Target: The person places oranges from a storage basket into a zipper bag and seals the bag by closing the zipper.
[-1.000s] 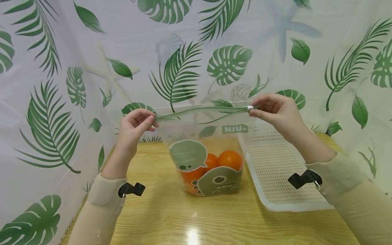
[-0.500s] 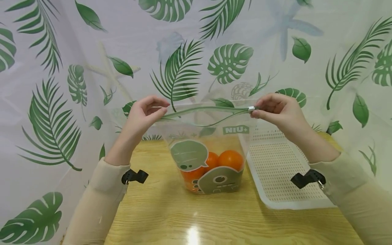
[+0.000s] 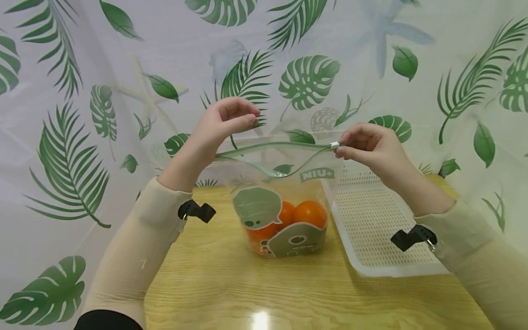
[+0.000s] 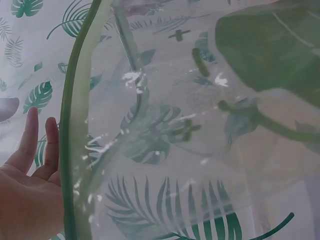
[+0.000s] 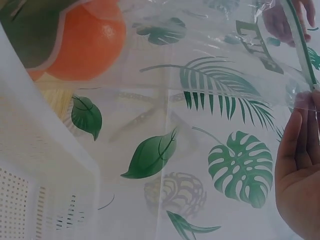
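A clear zipper bag (image 3: 255, 208) with green monster prints stands on the table, its mouth gaping toward me. Several oranges (image 3: 310, 214) lie in its lower part, partly hidden by the prints. At the bag's top right corner, my right hand (image 3: 371, 144) pinches the end beside the white slider (image 3: 334, 145). My left hand (image 3: 227, 121) hovers above the top left of the green zipper strip (image 3: 268, 144), holding nothing, its fingers loosely bent. In the left wrist view that hand (image 4: 37, 170) shows beside the strip with fingers extended.
A white perforated plastic basket (image 3: 354, 256) stands right of the bag, under my right forearm. The wooden table (image 3: 247, 293) runs up to a leaf-printed curtain (image 3: 165, 46) at the back and sides. Black straps (image 3: 195, 211) circle both sleeves.
My left hand has let go of the bag's top left corner and moved up and right. The front edge of the mouth has sagged, widening the gap. My right hand stays at its corner.
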Available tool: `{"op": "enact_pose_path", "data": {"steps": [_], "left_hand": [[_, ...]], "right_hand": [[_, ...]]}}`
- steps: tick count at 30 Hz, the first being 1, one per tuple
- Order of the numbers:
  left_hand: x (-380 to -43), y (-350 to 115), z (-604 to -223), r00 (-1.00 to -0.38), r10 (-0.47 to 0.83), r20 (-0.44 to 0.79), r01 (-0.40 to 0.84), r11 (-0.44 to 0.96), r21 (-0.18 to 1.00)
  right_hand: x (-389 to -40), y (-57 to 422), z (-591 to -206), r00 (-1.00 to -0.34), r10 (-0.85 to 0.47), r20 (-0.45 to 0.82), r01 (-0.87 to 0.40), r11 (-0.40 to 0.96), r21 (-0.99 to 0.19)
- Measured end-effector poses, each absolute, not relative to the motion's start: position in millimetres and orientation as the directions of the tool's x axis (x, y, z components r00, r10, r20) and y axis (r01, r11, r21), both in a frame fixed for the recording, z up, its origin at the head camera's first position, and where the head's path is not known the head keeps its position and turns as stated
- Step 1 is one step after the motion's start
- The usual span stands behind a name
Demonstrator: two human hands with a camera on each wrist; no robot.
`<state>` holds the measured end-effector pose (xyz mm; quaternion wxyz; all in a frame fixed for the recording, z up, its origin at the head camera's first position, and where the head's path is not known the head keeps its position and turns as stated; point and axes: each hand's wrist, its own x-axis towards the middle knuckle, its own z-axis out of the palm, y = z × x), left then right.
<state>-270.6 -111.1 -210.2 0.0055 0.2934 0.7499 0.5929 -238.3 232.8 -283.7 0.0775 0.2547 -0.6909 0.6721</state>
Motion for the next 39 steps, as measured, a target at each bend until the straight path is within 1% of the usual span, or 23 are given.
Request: {"op": "enact_pose_path", "data": {"steps": [3,8,11,13,17,21,27,33,39], "left_hand": [[-271,-102,-201,-0.815,0.476,0.330,0.447,0.156,0.881],[-271,-89,-192,-0.797,0.533,0.284,0.471,0.254,0.845],[-270,-81,-189,-0.772,0.581,0.255,0.491,0.293,0.820],[-270,-75,-187,-0.748,0.619,0.239,0.530,0.339,0.777],[-271,-62,-186,-0.682,0.705,0.194,0.639,0.446,0.627],[-272,-48,-188,-0.615,0.772,0.159,0.732,0.485,0.478],[-267,-30,-192,-0.595,0.790,0.147,0.788,0.537,0.300],[-260,-15,-197,-0.557,0.807,0.196,0.828,0.559,0.046],[-257,-7,-202,-0.517,0.818,0.253,0.830,0.551,-0.086]], "right_hand": [[-238,232,-283,-0.854,-0.251,0.456,-0.464,-0.031,-0.886],[-239,232,-283,-0.853,-0.256,0.455,-0.463,-0.031,-0.886],[-240,232,-282,-0.856,-0.256,0.448,-0.458,-0.025,-0.889],[-241,231,-282,-0.859,-0.256,0.444,-0.455,-0.018,-0.890],[-242,231,-283,-0.861,-0.254,0.440,-0.450,-0.018,-0.893],[-243,230,-284,-0.860,-0.252,0.444,-0.450,-0.037,-0.892],[-244,227,-286,-0.853,-0.247,0.460,-0.468,-0.031,-0.883],[-243,224,-286,-0.840,-0.234,0.490,-0.498,-0.029,-0.867],[-242,221,-287,-0.825,-0.217,0.521,-0.532,-0.010,-0.847]]}}
